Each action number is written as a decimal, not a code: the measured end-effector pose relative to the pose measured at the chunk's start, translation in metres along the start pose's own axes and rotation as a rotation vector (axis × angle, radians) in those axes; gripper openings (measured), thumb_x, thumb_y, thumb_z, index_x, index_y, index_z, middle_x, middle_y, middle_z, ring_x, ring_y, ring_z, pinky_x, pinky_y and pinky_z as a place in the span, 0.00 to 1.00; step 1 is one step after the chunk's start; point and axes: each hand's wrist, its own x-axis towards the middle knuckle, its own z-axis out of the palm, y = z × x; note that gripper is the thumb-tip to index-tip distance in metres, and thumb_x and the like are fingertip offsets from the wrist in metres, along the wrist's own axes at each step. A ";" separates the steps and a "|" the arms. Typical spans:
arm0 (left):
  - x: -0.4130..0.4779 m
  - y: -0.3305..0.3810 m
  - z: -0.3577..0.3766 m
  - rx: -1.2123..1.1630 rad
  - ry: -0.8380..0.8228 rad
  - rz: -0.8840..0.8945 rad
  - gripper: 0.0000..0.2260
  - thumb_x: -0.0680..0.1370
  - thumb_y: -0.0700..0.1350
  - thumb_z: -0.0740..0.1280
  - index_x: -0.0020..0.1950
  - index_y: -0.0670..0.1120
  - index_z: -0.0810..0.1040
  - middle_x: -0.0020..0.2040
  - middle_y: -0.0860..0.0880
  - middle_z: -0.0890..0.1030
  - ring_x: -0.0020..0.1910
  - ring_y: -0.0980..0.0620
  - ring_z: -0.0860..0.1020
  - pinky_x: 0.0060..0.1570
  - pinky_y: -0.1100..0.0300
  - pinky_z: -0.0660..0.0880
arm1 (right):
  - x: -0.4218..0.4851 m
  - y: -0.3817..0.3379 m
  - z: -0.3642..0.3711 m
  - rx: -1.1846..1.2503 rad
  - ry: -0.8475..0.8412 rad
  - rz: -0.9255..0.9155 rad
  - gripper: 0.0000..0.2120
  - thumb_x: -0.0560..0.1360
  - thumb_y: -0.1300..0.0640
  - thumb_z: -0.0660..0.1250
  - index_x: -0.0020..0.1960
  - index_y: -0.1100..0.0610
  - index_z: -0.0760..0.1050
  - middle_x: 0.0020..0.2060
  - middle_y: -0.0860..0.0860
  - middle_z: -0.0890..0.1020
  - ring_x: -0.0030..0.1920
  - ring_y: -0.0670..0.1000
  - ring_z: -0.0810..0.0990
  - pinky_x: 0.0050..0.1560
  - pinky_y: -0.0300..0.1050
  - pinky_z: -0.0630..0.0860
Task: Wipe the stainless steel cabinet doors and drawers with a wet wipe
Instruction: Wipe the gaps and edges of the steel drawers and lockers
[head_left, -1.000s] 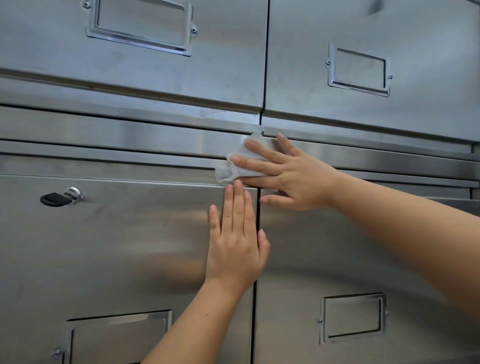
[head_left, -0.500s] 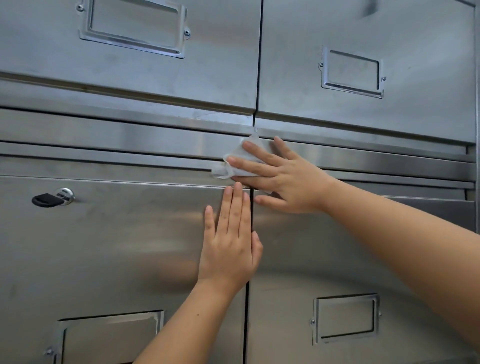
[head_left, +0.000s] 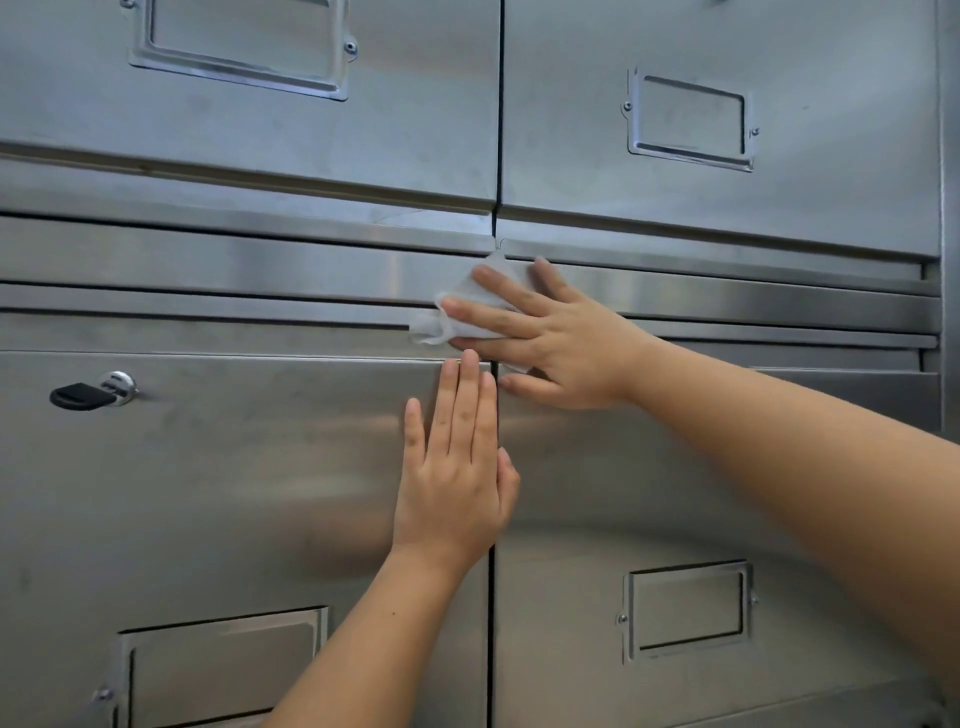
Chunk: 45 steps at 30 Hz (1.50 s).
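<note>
Right hand: the right hand (head_left: 550, 338) lies flat, fingers straight and spread, pressing the wet wipe (head_left: 431, 328) onto the steel; it clenches nothing.
Left hand: the left hand (head_left: 457, 467) is released and flat, fingers together and pointing up, palm on the lower left door (head_left: 208, 493), with its fingertips just under the right hand.
Wipe: white and crumpled, under the right hand's fingers on the horizontal rail (head_left: 208, 260), at the point where the vertical seam (head_left: 492, 597) meets it. A loose fold sticks out left of the fingertips.
Edges: the seam runs down between the lower left door and the lower right door (head_left: 675, 493), passing under the left thumb. The left door's top edge lies at the left fingertips. Above the right hand, the upper left drawer (head_left: 311, 140) and upper right drawer (head_left: 831, 78) meet on the same line.
Room: left of both hands the rail and door are bare steel as far as the key (head_left: 85, 395), well apart. Right of the right hand, its forearm crosses the lower right door. The label frames (head_left: 688, 119) are all well apart from the hands.
Change: both hands and the wipe sit at the same spot on the seam as a second ago. The whole cabinet front, key included, now lies slightly further left in view.
</note>
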 end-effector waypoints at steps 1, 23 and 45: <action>0.000 0.000 0.000 0.001 0.001 -0.002 0.25 0.75 0.45 0.55 0.70 0.35 0.65 0.71 0.37 0.64 0.70 0.39 0.62 0.68 0.42 0.56 | 0.006 -0.003 -0.001 -0.001 -0.002 0.000 0.22 0.80 0.47 0.49 0.74 0.47 0.57 0.74 0.46 0.55 0.75 0.55 0.50 0.70 0.62 0.44; -0.003 -0.002 0.001 -0.058 0.035 0.006 0.25 0.75 0.44 0.54 0.71 0.36 0.61 0.72 0.37 0.62 0.71 0.41 0.61 0.70 0.44 0.52 | -0.052 -0.067 0.009 0.272 0.106 0.522 0.28 0.73 0.52 0.51 0.69 0.64 0.67 0.71 0.56 0.64 0.71 0.59 0.64 0.66 0.61 0.63; 0.045 0.016 -0.037 -0.269 -0.245 -0.174 0.21 0.74 0.42 0.57 0.67 0.38 0.64 0.71 0.40 0.61 0.73 0.40 0.58 0.70 0.43 0.47 | -0.043 -0.057 0.005 0.460 0.242 0.659 0.16 0.70 0.64 0.68 0.57 0.60 0.79 0.51 0.60 0.81 0.53 0.60 0.79 0.48 0.52 0.75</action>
